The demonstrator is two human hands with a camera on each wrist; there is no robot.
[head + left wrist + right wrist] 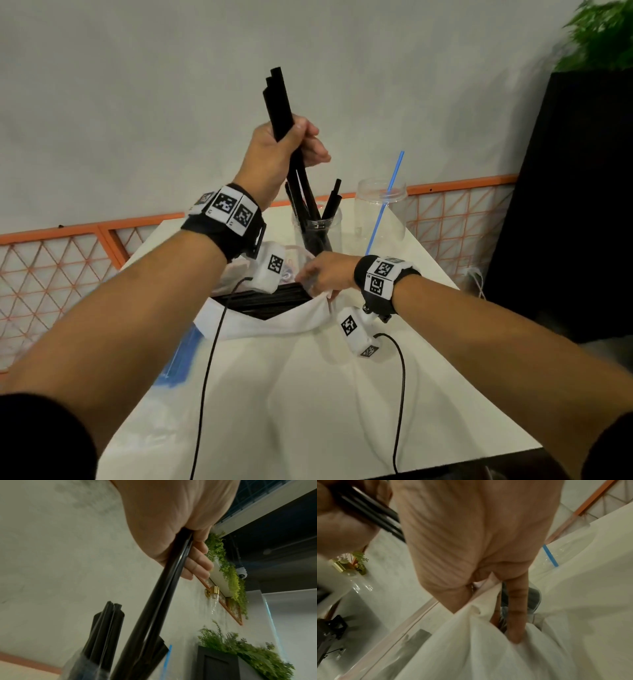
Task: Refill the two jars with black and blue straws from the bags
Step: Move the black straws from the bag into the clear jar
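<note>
My left hand grips a bunch of black straws upright, with their lower ends reaching into the left clear jar, which holds several black straws. In the left wrist view the black straws run down from my palm into the jar. My right hand pinches the edge of the white bag, which lies open with black straws inside. From the right wrist the fingers hold the white bag fabric. The right clear jar holds one blue straw.
A clear bag of blue straws lies at the table's left edge, partly under my left arm. Cables cross the white table. An orange mesh rail runs behind, with a black cabinet at right.
</note>
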